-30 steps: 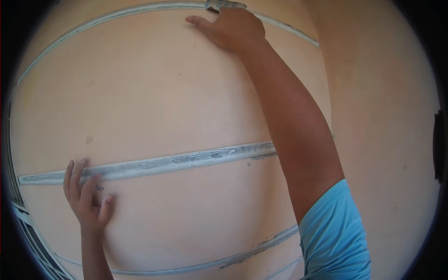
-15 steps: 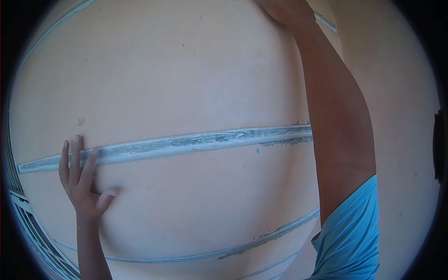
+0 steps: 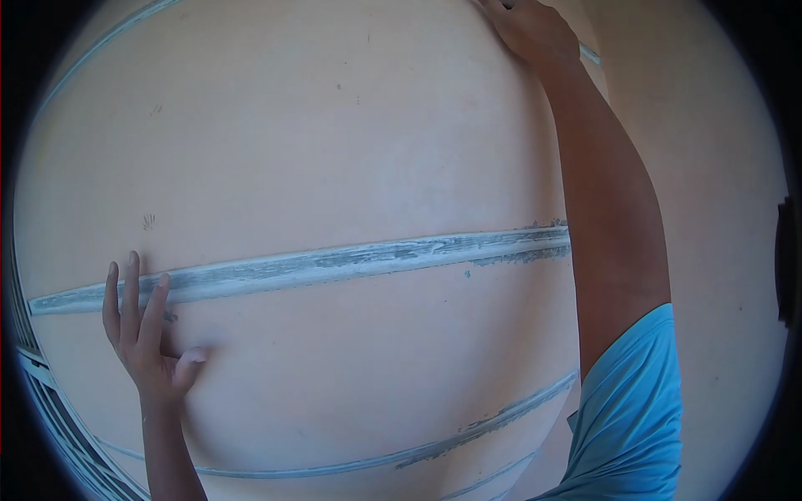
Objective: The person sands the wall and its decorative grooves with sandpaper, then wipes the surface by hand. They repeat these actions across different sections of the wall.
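Observation:
My left hand (image 3: 150,355) is raised in front of the peach-coloured wall (image 3: 317,175), fingers spread. Its fingertips overlap the left part of a grey-white groove band (image 3: 359,263) with worn, patchy paint. Whether the fingers touch the wall I cannot say for sure. High at the top edge, my right hand (image 3: 535,32) is against the upper wall with its fingers curled. A small dark bit shows between those fingers, but the frame edge cuts it off. The arm covers the right end of the band.
A lower grey band (image 3: 334,470) curves along the wall, and another band (image 3: 109,33) runs at upper left. Metal bars (image 3: 63,417) stand at lower left. A second wall (image 3: 702,209) meets this one on the right, with a dark object (image 3: 785,263) at its far edge.
My right hand has come slightly down and to the right, so more of it shows. The left hand stays spread in nearly the same place. The view has shifted a little.

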`<state>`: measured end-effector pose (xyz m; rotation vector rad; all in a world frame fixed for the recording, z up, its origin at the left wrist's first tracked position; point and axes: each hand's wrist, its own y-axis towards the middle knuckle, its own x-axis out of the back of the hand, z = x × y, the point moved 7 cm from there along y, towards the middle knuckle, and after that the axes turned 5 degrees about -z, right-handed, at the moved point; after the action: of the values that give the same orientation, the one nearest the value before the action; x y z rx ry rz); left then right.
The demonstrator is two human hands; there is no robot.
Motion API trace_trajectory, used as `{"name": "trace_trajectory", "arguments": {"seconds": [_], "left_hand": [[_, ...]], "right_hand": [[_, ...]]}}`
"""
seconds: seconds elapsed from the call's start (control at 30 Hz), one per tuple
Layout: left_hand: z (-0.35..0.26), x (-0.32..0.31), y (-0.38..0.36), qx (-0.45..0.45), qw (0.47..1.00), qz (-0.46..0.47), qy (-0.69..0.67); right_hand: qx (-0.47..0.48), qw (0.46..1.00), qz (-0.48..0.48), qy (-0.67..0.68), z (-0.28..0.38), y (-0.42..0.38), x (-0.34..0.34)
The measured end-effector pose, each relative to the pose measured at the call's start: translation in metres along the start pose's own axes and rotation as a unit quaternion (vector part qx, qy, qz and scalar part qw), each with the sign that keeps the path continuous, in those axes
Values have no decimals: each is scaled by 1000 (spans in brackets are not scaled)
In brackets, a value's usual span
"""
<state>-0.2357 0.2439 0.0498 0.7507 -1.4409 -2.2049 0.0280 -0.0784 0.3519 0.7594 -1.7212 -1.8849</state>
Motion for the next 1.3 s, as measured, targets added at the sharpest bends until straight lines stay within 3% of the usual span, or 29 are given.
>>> {"name": "trace_trajectory", "arguments": {"seconds": [0.1,0.17,0.33,0.43,0.6,0.73,0.8,0.87,0.97,1.07,1.13,1.17,1.23,1.3], "left_hand": [[0,1,-6,0,1000,6,-12],[1,-1,-3,-10,1000,-11,-20],[7,-4,-7,-7,1000,-9,-29],[10,-6,-8,-5,1000,-10,-8],[4,-1,-4,4,1000,-4,-25],[3,-1,-2,-3,1000,-5,-29],[4,0,-2,-1,1000,-9,-21],[3,0,-2,1,1000,-6,-18],[4,-1,0,1,1000,1,-15],[3,-1,-1,14,1000,6,-9],[1,-1,0,24,999,11,-22],[0,-2,1,32,999,19,-12],[0,-4,6,44,999,14,-19],[3,-5,4,59,998,27,-17]], "right_hand": [[-7,1000,-19,6,11,-1,-1],[15,998,-5,63,36,-11,9],[92,995,5,41,60,-11,10],[26,996,85,-30,23,0,6],[-8,1000,-19,22,-38,5,-6],[-47,999,-11,4,16,5,-6],[40,996,40,70,75,-15,8],[56,996,31,58,97,-16,2],[92,993,23,64,92,-15,11],[67,996,50,17,62,2,1],[-25,998,52,-5,31,9,-2],[-15,998,58,5,36,4,-7],[11,991,-41,-129,46,-9,5],[23,994,-43,-96,70,-10,4]]}}
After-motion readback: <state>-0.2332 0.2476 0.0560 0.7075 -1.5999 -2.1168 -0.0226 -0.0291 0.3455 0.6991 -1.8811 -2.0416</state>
